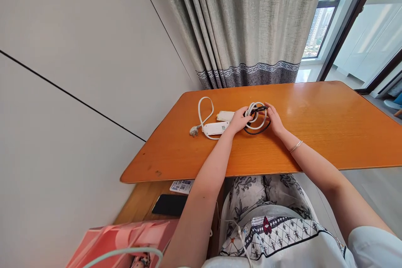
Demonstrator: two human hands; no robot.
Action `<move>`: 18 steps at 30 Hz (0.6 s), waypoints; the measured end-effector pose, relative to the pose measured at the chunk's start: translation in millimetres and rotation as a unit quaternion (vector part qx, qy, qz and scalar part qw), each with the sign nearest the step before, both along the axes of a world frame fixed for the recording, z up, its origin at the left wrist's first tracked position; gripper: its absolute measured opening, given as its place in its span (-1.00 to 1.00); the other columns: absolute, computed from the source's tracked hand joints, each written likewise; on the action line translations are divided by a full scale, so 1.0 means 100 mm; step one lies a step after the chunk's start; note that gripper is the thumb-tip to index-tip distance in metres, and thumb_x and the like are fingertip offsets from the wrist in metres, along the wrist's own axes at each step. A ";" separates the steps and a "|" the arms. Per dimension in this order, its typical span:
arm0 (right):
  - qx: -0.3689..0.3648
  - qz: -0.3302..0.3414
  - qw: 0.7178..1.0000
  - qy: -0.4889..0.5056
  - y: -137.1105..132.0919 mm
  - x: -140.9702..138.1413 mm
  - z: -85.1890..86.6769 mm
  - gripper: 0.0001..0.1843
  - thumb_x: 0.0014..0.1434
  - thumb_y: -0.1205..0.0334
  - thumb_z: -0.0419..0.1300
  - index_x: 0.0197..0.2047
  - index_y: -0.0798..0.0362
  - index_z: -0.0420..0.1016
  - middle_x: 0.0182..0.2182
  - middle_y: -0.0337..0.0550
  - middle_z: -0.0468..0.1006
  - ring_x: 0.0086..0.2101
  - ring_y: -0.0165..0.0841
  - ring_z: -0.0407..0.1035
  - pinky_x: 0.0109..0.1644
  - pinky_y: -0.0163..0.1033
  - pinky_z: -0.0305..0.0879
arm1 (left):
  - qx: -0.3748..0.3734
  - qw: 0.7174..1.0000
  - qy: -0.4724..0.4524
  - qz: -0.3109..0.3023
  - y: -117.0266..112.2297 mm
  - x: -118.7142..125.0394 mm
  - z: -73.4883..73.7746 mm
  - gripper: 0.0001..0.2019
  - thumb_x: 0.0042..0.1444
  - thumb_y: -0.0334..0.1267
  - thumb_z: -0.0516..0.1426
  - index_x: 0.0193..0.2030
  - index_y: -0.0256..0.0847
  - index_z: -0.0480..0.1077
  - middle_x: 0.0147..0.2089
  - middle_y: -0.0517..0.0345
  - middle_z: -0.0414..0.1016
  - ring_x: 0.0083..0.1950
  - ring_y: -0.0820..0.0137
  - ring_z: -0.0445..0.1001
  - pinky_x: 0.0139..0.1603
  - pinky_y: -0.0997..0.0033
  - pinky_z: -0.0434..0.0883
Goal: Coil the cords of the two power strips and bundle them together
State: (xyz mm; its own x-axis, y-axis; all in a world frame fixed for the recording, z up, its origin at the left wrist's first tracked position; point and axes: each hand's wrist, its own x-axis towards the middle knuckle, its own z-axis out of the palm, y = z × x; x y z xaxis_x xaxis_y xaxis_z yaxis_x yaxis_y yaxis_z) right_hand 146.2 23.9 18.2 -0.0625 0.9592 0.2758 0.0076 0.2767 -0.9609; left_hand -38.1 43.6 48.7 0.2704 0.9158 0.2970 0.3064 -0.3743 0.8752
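Note:
Over the middle of the table, my left hand [238,121] closes around the left side of a bundle of coiled cables. The bundle has loops of white cable [261,126] and black cable [256,133] lying across each other. On its far side, my right hand [275,122] has its fingers bent onto the right edge of the loops. Just left of my left hand lie two white power strips, a nearer one [215,128] and a farther one [225,116] partly hidden by the hand. A white cord [199,109] loops on the table to a plug [194,131].
The orange-brown wooden table [314,134] stands beside a pale wall [78,50], with a grey curtain [257,21] behind. Below its near left edge are a dark phone [169,205], a printed packet [181,186] and a pink bag [103,243]. A window [320,29] is at the right.

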 end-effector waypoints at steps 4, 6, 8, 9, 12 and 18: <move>-0.021 0.055 0.996 0.063 0.03 0.01 0.02 -0.35 0.25 -0.36 0.01 0.10 -0.01 0.42 0.13 0.01 0.53 0.02 -0.13 0.51 0.12 -0.02 0.46 | 0.010 1.000 0.015 -0.015 -0.01 0.00 -0.02 -0.59 -0.10 -0.42 0.17 -0.05 -0.25 0.55 -0.09 0.09 0.62 -0.05 0.24 0.54 0.07 0.25 0.46; -0.029 0.059 0.993 0.100 0.05 0.03 0.03 -0.40 0.16 -0.33 0.15 -0.01 0.00 0.47 0.04 -0.01 0.58 0.01 -0.12 0.52 0.09 -0.02 0.46 | 0.022 0.999 0.016 -0.021 0.00 -0.01 -0.02 -0.57 -0.10 -0.42 0.17 -0.01 -0.24 0.54 0.01 0.05 0.62 0.05 0.20 0.53 0.16 0.21 0.44; -0.045 0.046 0.990 0.128 0.06 0.06 0.04 -0.51 0.09 -0.23 0.26 -0.11 -0.01 0.49 -0.02 -0.05 0.61 0.02 -0.13 0.50 0.06 -0.06 0.46 | 0.036 0.999 0.011 -0.031 0.02 -0.02 -0.02 -0.61 -0.10 -0.41 0.20 -0.06 -0.24 0.55 0.09 0.02 0.59 0.12 0.17 0.51 0.23 0.17 0.40; -0.052 0.037 0.988 0.142 0.07 0.08 0.05 -0.57 0.06 -0.17 0.30 -0.17 -0.01 0.48 -0.03 -0.06 0.61 0.03 -0.15 0.49 0.03 -0.09 0.46 | 0.043 0.998 0.006 -0.036 0.02 -0.03 -0.02 -0.66 -0.10 -0.40 0.21 -0.11 -0.24 0.55 0.12 0.00 0.58 0.16 0.16 0.50 0.26 0.16 0.38; -0.078 0.049 0.978 0.187 0.07 0.11 0.08 -0.70 -0.02 0.00 0.36 -0.30 -0.01 0.45 0.02 -0.11 0.61 0.03 -0.19 0.46 0.00 -0.16 0.45 | 0.058 0.997 -0.008 -0.052 0.03 -0.04 -0.04 -0.75 -0.11 -0.38 0.24 -0.22 -0.24 0.54 0.15 -0.03 0.57 0.21 0.13 0.47 0.30 0.13 0.34; -0.193 0.232 0.913 0.273 0.06 0.17 0.08 -0.65 0.05 0.07 0.34 -0.08 -0.04 0.57 -0.12 -0.16 0.68 -0.16 -0.24 0.53 -0.06 -0.13 0.48 | 0.061 0.994 -0.035 -0.079 0.03 -0.05 -0.06 -0.73 -0.17 -0.37 0.24 -0.23 -0.24 0.53 0.12 -0.06 0.58 0.19 0.11 0.48 0.29 0.09 0.34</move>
